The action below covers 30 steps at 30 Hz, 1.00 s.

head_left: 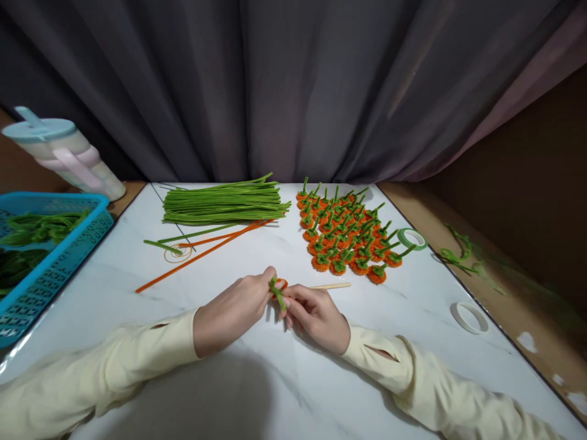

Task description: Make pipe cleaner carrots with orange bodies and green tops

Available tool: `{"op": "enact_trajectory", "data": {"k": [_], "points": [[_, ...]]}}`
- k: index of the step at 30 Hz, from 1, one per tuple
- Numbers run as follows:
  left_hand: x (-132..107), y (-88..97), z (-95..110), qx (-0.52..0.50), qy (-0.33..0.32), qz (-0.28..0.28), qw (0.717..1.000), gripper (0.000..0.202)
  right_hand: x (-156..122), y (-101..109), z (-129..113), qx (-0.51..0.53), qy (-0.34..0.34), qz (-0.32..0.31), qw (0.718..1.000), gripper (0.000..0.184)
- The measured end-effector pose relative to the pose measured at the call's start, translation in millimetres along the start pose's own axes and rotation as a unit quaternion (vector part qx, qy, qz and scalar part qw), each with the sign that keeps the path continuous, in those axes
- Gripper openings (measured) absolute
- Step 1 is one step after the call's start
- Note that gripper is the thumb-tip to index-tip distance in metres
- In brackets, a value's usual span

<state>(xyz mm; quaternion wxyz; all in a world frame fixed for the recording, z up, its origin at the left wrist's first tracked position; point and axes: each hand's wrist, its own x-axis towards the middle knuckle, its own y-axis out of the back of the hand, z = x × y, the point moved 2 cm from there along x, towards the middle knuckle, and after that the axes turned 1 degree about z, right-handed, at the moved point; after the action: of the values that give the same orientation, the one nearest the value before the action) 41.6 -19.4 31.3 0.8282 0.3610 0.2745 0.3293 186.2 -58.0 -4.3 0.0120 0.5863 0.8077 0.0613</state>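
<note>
Both my hands meet at the middle of the white marble table. My left hand and my right hand are closed together on one small pipe-cleaner piece, an orange coil with a green stem. A thin wooden stick lies just beyond my right hand. A bundle of green pipe cleaners lies at the back. A few orange pipe cleaners lie in front of it. Several finished orange-and-green pieces are laid out in rows at the back right.
A blue plastic basket with green material sits at the left edge, a pale jug behind it. A green tape roll and a white tape ring lie on the right. Green scraps lie beyond the right edge. Dark curtains hang behind.
</note>
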Motion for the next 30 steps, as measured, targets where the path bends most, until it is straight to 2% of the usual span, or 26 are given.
{"op": "enact_trajectory", "data": {"k": [3, 11, 19, 30], "points": [[-1, -1.6, -2, 0.031, 0.006, 0.006, 0.999, 0.012, 1, 0, 1, 0.021, -0.013, 0.007, 1.000, 0.028], [-2, -9.8, -1, 0.022, 0.007, 0.020, 1.000, 0.012, 3, 2, 8, 0.073, -0.065, 0.021, 0.995, 0.028], [-1, -21.1, -2, 0.073, 0.038, 0.035, 0.996, 0.013, 2, 2, 3, 0.072, -0.059, 0.022, 0.995, 0.029], [3, -16.9, 2, -0.085, 0.034, 0.031, 0.995, 0.012, 0, 2, -2, -0.013, -0.047, 0.048, 0.998, 0.029]]}}
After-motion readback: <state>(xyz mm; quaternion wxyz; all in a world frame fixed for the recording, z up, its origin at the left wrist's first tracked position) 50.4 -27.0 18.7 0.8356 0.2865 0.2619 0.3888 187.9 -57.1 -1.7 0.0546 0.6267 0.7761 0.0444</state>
